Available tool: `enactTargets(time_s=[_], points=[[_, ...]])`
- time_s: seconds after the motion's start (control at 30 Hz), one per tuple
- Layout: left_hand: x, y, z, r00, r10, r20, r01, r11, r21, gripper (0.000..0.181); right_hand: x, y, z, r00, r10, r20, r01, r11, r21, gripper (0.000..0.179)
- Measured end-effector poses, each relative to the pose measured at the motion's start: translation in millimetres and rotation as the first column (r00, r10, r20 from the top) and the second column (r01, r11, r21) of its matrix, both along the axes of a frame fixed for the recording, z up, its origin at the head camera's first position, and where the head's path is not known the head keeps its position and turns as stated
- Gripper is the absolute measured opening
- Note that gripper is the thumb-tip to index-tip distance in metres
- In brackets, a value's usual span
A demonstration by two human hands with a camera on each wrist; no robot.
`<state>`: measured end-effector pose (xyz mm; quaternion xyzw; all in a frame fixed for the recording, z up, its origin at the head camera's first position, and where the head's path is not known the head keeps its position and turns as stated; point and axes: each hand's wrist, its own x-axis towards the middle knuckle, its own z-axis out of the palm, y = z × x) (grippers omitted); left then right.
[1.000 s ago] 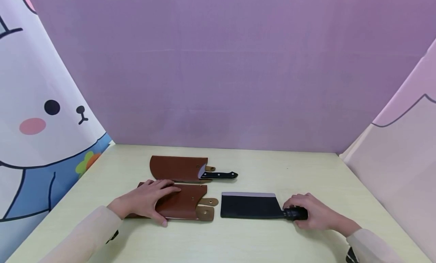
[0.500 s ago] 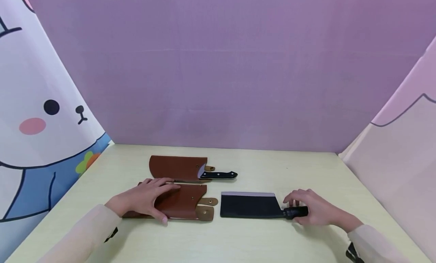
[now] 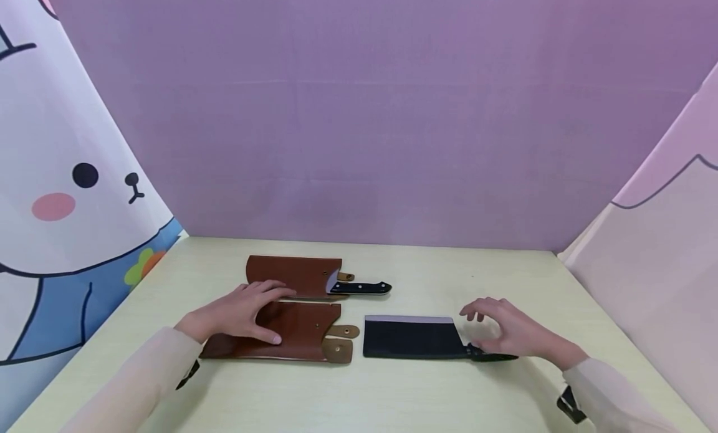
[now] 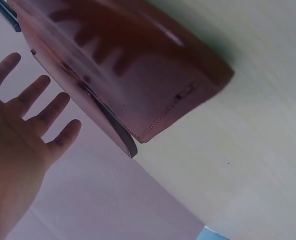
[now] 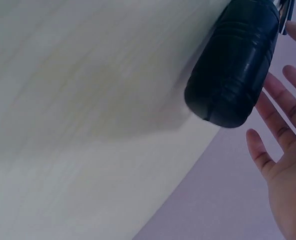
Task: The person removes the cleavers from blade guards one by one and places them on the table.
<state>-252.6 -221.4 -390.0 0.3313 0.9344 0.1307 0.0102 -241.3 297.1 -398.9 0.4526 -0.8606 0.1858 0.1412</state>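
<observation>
The left hand (image 3: 238,311) hovers over the left end of the near sheath (image 3: 303,328), fingers and thumb spread wide, holding nothing; finger-shaped shadows fall on the brown leather. The right hand (image 3: 507,330) hangs just above the handle (image 5: 233,65) of the cleaver (image 3: 412,339), loosely spread and holding nothing.

The cleaver lies flat on the worktop (image 3: 426,399), its dark blade just right of the near sheath's two straps (image 3: 343,331), its handle pointing right. Behind the near sheath lies the far sheath (image 3: 291,274), with a knife (image 3: 361,288) in it, black handle sticking out rightward.
</observation>
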Motion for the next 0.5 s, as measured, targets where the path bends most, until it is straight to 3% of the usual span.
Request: enactTargets(time_s=[0.23, 0.5], points=[[-6.0, 3.9, 2.6, 0.999, 0.043, 0.011, -0.044, 0.999, 0.016, 0.08, -3.5, -16.1, 4.3, 0.994, -0.095, 0.057, 0.092, 0.994, 0.059, 0.042], [-17.5, 5.5, 1.0, 0.997, 0.063, -0.036, -0.064, 0.998, -0.012, 0.076, -7.7, -40.9, 11.3, 0.975, -0.164, 0.147, 0.148, 0.983, 0.111, 0.04]])
